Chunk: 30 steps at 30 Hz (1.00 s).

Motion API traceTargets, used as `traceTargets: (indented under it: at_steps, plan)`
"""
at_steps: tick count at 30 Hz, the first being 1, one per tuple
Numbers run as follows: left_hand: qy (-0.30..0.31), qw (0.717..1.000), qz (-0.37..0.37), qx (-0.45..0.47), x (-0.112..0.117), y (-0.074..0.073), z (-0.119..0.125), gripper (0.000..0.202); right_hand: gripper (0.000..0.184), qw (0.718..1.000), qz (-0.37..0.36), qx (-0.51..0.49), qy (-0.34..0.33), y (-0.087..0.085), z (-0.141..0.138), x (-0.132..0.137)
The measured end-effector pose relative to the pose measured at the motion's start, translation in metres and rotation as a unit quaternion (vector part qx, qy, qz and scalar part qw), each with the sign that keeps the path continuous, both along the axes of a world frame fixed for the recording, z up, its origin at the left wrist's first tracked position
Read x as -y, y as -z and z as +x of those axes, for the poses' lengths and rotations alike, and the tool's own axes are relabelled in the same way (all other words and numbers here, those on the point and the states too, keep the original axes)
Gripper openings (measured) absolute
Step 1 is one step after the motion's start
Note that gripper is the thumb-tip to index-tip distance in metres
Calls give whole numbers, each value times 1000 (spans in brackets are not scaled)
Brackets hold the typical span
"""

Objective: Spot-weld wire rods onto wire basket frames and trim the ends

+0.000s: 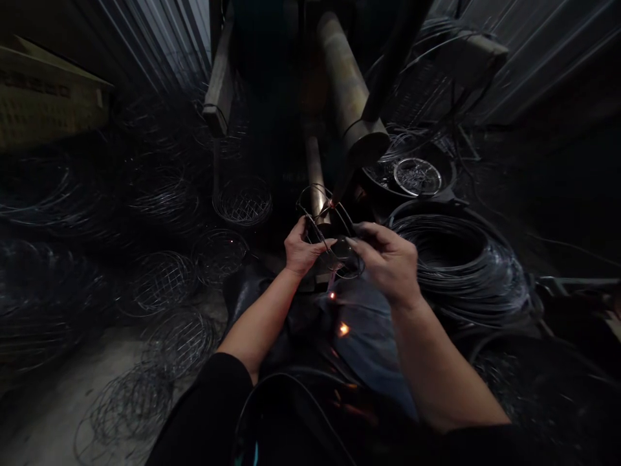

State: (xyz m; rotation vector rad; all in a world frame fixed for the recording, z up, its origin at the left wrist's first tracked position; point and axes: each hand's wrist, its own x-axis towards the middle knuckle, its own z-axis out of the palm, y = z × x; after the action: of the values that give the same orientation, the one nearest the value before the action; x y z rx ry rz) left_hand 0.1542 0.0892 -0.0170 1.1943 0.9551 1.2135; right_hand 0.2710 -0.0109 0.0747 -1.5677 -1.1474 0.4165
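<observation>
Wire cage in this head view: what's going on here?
A person holds a wire cage in their left hand and right hand, pressed up to a welder tip, with sparks falling below. More wire cages lie on the floor to the left, and a wire coil sits to the right.

Ribbed grey corrugated sheet-metal walls (155, 39) rise on both sides, their folds catching a pale, cool light while the rest of the room stays dim. Bare grey concrete floor (53, 421) shows at the lower left. A weathered, slightly tilted wooden post (219, 84) stands straight ahead, and a large yellowish cardboard carton (43, 97) sits at the upper left.
</observation>
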Motion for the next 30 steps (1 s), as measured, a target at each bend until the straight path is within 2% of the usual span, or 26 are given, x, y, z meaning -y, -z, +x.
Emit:
traceTargets:
  at_steps: [3, 6, 10, 13, 21, 24, 30]
  plan:
    - [11, 1000, 9, 14, -1, -2, -4, 65, 31, 996, -33, -83, -15, 7, 10, 20]
    - [-22, 999, -29, 14, -2, -5, -6, 61, 33, 996, -60, -64, -15, 12, 11, 27]
    - [-25, 998, -61, 16, -5, -8, -6, 59, 24, 998, -60, 4, 19, 6, 1, 13]
    - [-14, 997, -76, 18, -8, -8, -6, 55, 19, 998, -52, 30, 5, 0, -2, -2]
    - [-12, 994, -100, 32, -16, -12, -5, 42, 23, 997, -60, 47, -5, -9, 0, -26]
    - [-11, 994, -98, 49, -19, -15, -3, 41, 25, 999, -54, 4, -4, -11, 0, -33]
    - [-5, 995, -90, 52, -23, -13, 1, 48, 34, 980, -67, -185, 13, -6, 1, -43]
